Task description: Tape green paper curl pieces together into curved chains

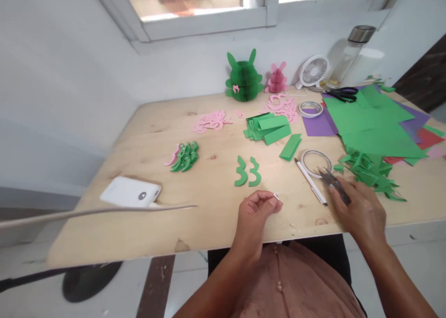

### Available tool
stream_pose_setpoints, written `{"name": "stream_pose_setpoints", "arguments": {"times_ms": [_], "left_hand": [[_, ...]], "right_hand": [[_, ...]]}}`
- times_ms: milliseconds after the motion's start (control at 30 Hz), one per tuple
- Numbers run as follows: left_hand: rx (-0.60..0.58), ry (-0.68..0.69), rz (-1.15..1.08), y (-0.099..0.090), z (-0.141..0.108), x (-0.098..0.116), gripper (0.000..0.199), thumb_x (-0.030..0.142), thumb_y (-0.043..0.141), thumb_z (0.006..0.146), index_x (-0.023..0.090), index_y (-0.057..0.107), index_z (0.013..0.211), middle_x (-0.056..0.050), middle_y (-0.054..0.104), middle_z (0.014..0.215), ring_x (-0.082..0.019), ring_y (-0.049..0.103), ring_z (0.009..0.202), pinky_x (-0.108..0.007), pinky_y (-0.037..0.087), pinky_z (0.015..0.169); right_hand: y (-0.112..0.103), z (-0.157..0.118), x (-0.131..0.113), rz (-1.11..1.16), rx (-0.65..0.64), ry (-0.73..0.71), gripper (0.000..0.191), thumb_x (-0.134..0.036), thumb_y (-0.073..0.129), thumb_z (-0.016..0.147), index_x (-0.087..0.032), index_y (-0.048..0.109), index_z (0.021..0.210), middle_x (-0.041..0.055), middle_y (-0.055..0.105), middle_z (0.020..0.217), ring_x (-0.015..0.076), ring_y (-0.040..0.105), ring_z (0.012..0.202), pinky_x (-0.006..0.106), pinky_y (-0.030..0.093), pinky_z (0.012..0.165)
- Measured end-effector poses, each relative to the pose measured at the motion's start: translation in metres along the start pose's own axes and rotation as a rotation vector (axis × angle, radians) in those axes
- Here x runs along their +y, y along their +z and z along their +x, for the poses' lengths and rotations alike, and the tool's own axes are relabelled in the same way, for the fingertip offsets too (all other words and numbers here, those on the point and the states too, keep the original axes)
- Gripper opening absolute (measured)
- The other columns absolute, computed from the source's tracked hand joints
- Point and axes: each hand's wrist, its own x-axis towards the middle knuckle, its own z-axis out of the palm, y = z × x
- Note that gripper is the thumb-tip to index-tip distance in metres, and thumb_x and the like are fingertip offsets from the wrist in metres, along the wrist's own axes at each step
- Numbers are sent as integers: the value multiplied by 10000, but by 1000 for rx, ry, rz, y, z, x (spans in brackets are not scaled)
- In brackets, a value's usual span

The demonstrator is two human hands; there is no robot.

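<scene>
My left hand is over the front of the table, thumb and fingertips pinched on a tiny white piece, perhaps tape. My right hand grips black thread snips, whose pointed blades lie over the edge of a roll of tape. A white pen rests just left of the snips. Beyond my left hand lie two wavy-edged green paper cutouts, side by side. Farther off are a folded green paper strip and a pile of similar folded strips.
Green and pink cutouts and a white power bank are at left, with pink pieces behind. Paper rabbits, a fan and a bottle line the wall. Green sheets, scraps and scissors occupy the right.
</scene>
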Motion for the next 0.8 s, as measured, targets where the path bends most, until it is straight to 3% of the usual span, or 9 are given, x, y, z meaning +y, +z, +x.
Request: {"name": "stream_pose_setpoints", "arguments": {"times_ms": [200,333,600,800], "left_hand": [[27,98,40,-15,-8,12,129,237,708,709,144,639,764,-10,660,665,-107,588,642,-252,472,726],[75,199,92,-32,-8,17,117,249,699,712,153,644,750,-6,652,685,-117,597,684,-246,466,730],[182,484,409,-73,8,22,122,260,642,758,166,652,834,-49,682,828,-181,637,822,-306,483,805],[207,609,559,-80,27,25,156,205,606,771,184,628,924,-29,678,836,-159,649,803,-291,497,794]], "right_hand": [[2,-3,5,-6,33,-34,444,-390,536,860,-95,633,1177,141,658,880,276,610,833,349,449,714],[5,-8,12,-8,145,0,486,-341,593,809,-109,600,1237,143,655,864,325,630,829,377,462,703],[8,-15,20,46,264,4,523,-198,607,770,-183,566,1292,133,674,944,357,645,918,445,499,772],[10,-17,18,93,322,35,507,-201,596,773,-165,579,1278,159,657,977,366,629,971,469,478,841]]}}
